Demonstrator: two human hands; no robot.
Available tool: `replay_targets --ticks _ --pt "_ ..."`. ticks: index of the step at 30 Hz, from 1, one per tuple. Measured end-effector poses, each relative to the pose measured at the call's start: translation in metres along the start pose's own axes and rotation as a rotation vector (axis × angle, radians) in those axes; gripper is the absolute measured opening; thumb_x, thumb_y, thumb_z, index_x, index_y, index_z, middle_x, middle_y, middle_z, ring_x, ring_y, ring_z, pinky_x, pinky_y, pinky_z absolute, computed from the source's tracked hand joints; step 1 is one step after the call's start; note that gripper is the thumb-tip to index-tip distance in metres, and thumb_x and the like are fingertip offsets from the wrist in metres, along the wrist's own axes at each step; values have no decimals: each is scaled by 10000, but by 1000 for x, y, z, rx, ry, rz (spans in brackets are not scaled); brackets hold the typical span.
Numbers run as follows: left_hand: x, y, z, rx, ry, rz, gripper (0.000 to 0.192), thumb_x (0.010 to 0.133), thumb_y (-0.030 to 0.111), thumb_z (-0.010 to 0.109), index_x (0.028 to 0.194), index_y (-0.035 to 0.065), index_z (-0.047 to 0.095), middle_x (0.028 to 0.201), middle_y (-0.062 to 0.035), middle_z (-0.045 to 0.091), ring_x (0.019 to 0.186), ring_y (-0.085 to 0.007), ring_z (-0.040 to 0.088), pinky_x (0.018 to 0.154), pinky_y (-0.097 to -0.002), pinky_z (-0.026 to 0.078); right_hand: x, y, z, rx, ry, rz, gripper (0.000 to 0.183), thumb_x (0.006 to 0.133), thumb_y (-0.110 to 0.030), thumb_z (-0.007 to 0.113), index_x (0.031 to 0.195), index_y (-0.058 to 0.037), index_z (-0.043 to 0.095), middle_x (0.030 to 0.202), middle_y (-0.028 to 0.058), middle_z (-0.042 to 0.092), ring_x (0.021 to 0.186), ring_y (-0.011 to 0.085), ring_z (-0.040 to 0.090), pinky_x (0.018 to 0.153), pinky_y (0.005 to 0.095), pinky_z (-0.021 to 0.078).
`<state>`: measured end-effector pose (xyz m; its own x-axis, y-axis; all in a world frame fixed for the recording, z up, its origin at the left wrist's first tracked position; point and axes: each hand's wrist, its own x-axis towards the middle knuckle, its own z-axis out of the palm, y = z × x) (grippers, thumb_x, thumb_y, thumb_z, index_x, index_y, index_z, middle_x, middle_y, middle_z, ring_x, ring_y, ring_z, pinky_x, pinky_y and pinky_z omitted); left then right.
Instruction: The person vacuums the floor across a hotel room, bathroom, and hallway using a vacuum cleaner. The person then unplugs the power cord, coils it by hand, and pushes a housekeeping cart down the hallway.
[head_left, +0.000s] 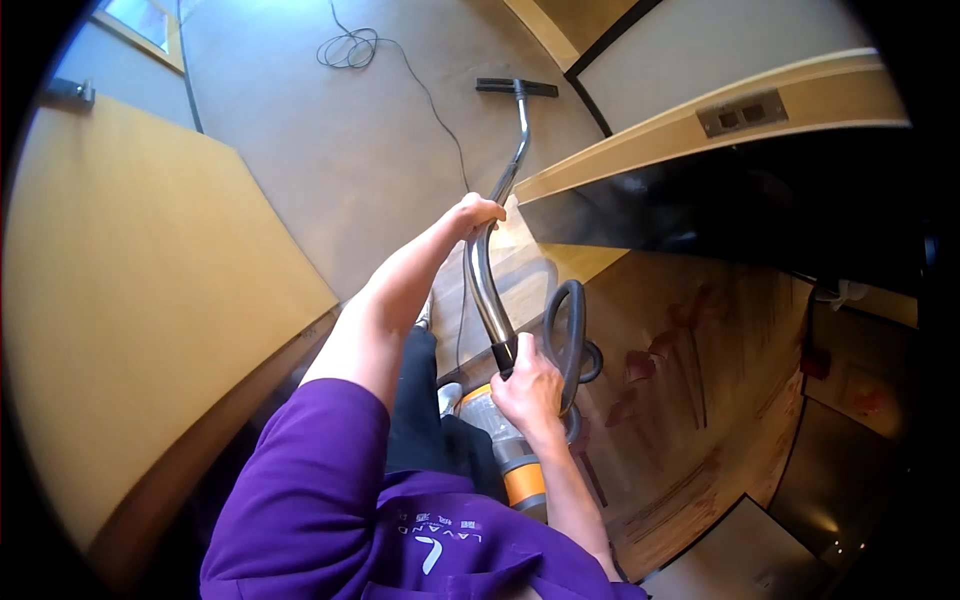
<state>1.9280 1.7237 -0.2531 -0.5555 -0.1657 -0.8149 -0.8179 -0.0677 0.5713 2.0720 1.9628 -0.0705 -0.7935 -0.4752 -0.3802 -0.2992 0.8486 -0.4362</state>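
Observation:
My left hand (480, 214) grips the metal wand (480, 277) of a vacuum cleaner partway along its length. Lower down, my right hand (529, 386) is closed around the black hose cuff (505, 354) at the wand's near end. The wand runs away from me to a wide black floor head (517, 87), which rests on the grey-beige floor. A grey corrugated hose (576, 322) loops beside my right hand. Close by my legs stands the canister (523, 480), orange and grey with a clear section, partly hidden by my right forearm and shirt.
A thin dark cord (431, 97) crosses the floor, coiled near the top. To the left is a large pale wooden panel (150, 285). A wooden ledge with a socket plate (742, 112) and a glossy black panel (712, 195) project from the right, above a red-patterned surface (675, 375).

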Motion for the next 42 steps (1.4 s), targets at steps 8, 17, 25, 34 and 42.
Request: replay_targets --ticks 8,17,25,34,42 --pt "-122 -159 123 336 52 10 386 735 400 706 740 16 663 656 -45 598 576 -165 565 521 -376 462 -195 106 23 53 -111 -57 471 671 -100 732 1080 -30 508 963 216 620 920 414 607 816 486 485" --pt "-302 -292 221 24 -312 -81 427 746 206 722 1023 -77 561 790 -84 572 674 -208 609 549 -337 490 -416 193 18 253 -93 3 412 722 -302 748 1008 -39 610 792 189 656 739 408 651 669 461 518" --pt "-346 -242 188 -323 -151 -154 123 716 97 682 697 6 602 636 -73 559 516 -181 530 470 -332 425 -363 171 -51 93 -86 -47 449 542 -136 803 950 -70 626 788 135 600 761 333 598 658 425 478" --pt "-282 -220 93 -663 -33 -524 87 722 104 626 698 67 550 659 -26 511 559 -161 501 512 -308 408 -212 103 -79 -71 34 -203 427 522 -75 736 918 -47 579 784 99 546 751 301 556 764 413 430" --pt "-221 -278 39 -517 -54 -397 140 784 182 644 762 57 584 665 -39 552 507 -155 525 449 -277 416 -186 77 -13 -184 12 -238 295 572 -132 700 822 -46 570 717 99 515 700 302 544 725 418 428"
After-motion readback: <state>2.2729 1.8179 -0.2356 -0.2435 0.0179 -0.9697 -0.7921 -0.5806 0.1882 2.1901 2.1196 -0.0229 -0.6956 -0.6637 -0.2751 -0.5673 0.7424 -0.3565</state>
